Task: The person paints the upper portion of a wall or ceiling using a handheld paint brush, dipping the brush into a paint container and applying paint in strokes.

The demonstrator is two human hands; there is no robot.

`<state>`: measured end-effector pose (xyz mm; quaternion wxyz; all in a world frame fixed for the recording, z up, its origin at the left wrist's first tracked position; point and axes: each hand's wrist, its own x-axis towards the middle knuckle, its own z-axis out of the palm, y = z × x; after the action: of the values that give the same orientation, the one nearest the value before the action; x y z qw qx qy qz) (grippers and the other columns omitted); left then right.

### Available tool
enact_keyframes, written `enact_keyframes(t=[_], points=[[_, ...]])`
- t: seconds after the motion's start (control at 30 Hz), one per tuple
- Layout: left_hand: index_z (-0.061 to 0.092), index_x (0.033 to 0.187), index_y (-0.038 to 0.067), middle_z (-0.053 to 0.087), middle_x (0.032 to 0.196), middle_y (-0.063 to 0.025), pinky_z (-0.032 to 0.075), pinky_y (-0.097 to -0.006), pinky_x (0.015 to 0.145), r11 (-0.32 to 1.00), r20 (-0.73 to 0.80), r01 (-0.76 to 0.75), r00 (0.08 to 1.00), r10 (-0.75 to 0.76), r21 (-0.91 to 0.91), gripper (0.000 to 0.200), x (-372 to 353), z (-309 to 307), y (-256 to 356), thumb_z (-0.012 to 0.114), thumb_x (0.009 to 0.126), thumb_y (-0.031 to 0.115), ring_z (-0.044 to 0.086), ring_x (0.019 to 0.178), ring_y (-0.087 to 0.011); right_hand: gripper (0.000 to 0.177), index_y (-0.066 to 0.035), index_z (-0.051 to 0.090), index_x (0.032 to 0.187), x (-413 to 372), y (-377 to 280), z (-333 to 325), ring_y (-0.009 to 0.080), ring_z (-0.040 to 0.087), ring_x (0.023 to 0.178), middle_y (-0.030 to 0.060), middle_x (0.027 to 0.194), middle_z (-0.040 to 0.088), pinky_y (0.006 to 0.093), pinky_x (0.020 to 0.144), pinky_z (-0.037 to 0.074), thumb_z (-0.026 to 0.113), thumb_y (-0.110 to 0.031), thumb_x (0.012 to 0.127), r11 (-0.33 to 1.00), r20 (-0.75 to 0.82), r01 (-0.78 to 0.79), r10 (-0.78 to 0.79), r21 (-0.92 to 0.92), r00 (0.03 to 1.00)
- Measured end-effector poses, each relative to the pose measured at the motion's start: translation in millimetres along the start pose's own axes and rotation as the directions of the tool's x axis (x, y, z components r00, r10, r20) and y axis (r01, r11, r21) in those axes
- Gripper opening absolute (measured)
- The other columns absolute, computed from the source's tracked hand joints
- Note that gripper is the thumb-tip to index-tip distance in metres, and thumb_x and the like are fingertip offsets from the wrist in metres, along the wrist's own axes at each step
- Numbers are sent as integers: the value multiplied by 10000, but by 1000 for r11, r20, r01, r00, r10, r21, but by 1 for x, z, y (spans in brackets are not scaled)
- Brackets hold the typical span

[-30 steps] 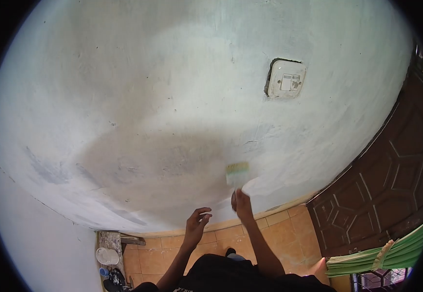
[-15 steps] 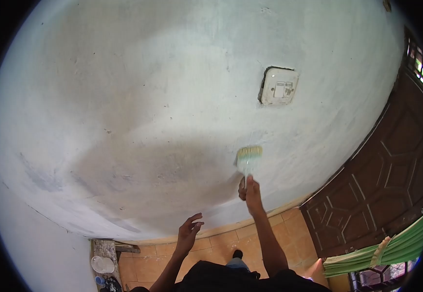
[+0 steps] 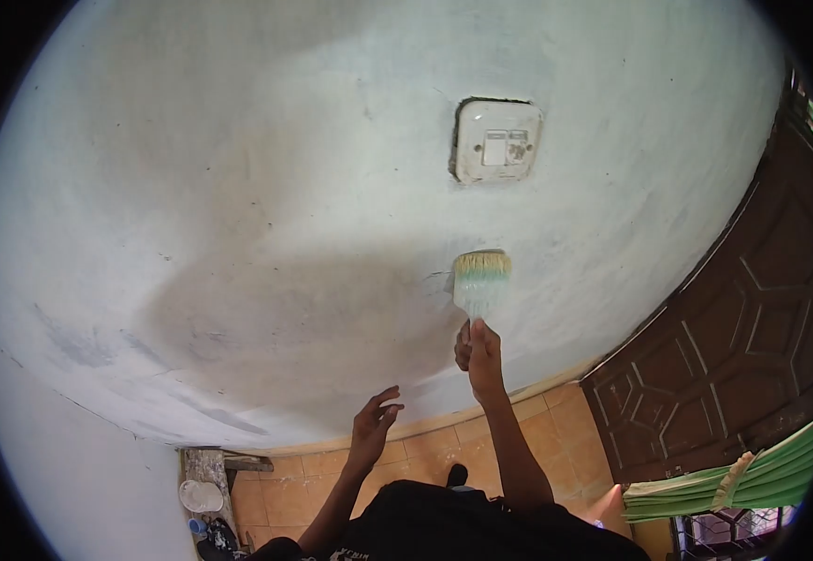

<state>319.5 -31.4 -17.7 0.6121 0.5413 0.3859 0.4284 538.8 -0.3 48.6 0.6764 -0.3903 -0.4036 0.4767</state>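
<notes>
Brush (image 3: pixel 483 273) upright against the wall (image 3: pixel 332 122)
The right hand (image 3: pixel 481 357) is clamped on it low, leaving the bristles clear below the switch (image 3: pixel 498 142); the left hand (image 3: pixel 370 434) (empty) hangs with fingers apart.

Switch plate (image 3: pixel 498 141) above brush (image 3: pixel 483 280), door (image 3: pixel 706 346) right

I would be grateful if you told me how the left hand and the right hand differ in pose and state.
The right hand is closed on the handle of a wide brush, while the left hand holds nothing, its fingers loosely bent and apart. The right hand appears higher in the picture than the left hand. Both are bare and raised before the wall.
</notes>
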Motion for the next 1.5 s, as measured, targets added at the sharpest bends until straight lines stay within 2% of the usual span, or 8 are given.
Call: enact_keyframes(t=[0.17,0.3,0.47,0.6,0.8,1.13,1.4,1.5], points=[[543,1214,19,430,1414,-144,448,-345,950,999,-28,-38,999,37,-26,304,12,16,-5,567,941,150,580,1104,-229,473,-115,397,679,-10,113,-61,50,286,426,-47,537,328,230,395,216,387,-469,994,962,-27,-20,13,-273,1000],[521,1244,10,415,1424,-145,440,-345,959,1000,-33,-21,999,20,-22,342,19,32,-6,568,943,166,568,1126,-219,449,-100,429,686,-64,90,-52,64,319,429,-33,540,359,235,406,248,337,-383,1022,909,-140,-381,361,-167,922],[389,1397,30,503,1322,-129,435,-339,961,1000,-21,1,1000,0,25,516,28,47,-8,567,951,218,559,1136,-220,406,-100,461,738,-25,5,-40,31,297,450,-66,557,340,204,414,228,388,-390,1014,987,-25,-153,151,-58,988],[479,1304,21,359,1473,-126,474,-329,874,999,-53,-26,998,28,24,407,41,56,-9,554,940,186,552,1162,-240,433,-96,456,739,14,-21,-41,31,310,447,-67,548,347,199,416,237,373,-421,1011,995,50,-22,26,-93,998],[475,1315,20,349,1477,-137,470,-337,881,999,-98,-39,994,37,-15,435,43,63,-1,549,940,228,534,1184,-255,470,-91,427,714,-32,102,-93,32,288,450,-65,541,324,216,415,233,369,-458,1002,952,0,-201,206,-231,978],[511,1276,17,315,1498,-128,446,-368,967,1000,-122,-21,992,19,-11,391,42,54,6,563,948,224,521,1191,-242,457,-95,398,703,16,-12,-24,34,276,447,-53,539,313,216,409,222,372,-436,1006,987,109,-28,45,-159,993],[512,1280,18,323,1492,-133,434,-373,987,998,-195,-67,978,68,12,400,25,28,13,565,946,232,509,1207,-248,439,-107,389,705,-51,92,-55,30,269,440,-61,539,300,215,392,219,385,-427,1006,932,14,-265,277,-247,961],[521,1274,28,321,1493,-139,430,-390,992,998,-215,-55,975,59,24,392,20,13,11,562,947,239,503,1214,-258,448,-102,385,699,-41,67,-38,29,256,431,-63,542,300,217,386,203,386,-430,1004,971,93,-117,139,-206,986]])
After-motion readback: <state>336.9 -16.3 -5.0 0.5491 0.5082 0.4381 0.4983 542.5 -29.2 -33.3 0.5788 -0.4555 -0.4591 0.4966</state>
